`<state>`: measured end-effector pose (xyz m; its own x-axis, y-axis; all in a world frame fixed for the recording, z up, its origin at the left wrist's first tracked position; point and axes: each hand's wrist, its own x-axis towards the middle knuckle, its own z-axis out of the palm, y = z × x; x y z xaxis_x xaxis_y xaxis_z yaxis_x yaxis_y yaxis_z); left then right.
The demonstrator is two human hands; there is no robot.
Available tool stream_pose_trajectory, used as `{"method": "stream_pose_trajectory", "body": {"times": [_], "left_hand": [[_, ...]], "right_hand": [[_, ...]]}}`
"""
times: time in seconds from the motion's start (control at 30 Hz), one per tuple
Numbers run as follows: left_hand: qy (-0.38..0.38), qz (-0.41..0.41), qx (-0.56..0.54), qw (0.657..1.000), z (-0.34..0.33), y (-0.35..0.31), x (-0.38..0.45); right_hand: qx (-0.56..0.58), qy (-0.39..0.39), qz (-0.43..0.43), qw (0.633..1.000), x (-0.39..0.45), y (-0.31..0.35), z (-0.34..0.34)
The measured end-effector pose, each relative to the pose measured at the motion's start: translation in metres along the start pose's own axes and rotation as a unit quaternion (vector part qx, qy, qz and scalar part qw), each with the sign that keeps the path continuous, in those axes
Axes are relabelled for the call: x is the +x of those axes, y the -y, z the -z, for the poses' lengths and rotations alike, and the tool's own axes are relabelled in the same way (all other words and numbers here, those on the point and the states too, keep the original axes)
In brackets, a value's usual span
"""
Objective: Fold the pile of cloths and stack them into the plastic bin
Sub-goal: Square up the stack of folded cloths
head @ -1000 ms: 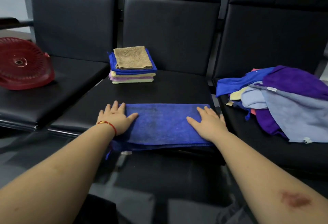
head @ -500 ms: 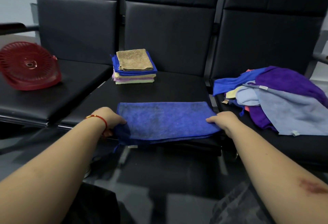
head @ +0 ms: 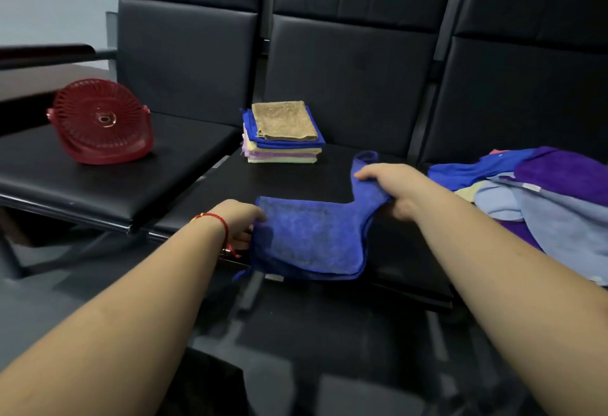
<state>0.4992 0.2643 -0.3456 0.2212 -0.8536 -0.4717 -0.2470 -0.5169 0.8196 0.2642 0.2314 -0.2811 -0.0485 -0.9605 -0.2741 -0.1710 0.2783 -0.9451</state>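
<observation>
A blue cloth (head: 309,238) lies at the front of the middle black seat (head: 296,182), part hanging over the edge. My left hand (head: 238,223) grips its left end. My right hand (head: 391,188) grips its right end and holds that end lifted, with a corner sticking up. A stack of folded cloths (head: 283,134), a tan one on top, sits at the back of the same seat. The pile of unfolded cloths (head: 533,198), purple, blue and grey, lies on the right seat. A red plastic basket (head: 100,121) lies tipped on its side on the left seat.
The three black seats stand in a row with tall backrests (head: 348,76) behind. A gap separates the left seat (head: 98,182) from the middle one. The dark floor shows below the front edge.
My hands went from pressing flat on the spread cloth to gripping its two ends. My right hand has lifted the right end and carried it leftwards, so the cloth looks narrower.
</observation>
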Motion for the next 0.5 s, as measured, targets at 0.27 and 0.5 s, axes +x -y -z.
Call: {"method": "stream_pose_trajectory", "body": {"times": [0.27,0.5], "left_hand": [[0.067,0.048,-0.086,0.993,0.007,0.003,0.001],[0.098,0.047,-0.112,0.988,0.012,0.003,0.003]], "right_hand": [[-0.202,0.082,0.058,0.974,-0.006,-0.023,-0.119],[-0.186,0.153,0.02,0.97,-0.015,-0.039,-0.135]]}}
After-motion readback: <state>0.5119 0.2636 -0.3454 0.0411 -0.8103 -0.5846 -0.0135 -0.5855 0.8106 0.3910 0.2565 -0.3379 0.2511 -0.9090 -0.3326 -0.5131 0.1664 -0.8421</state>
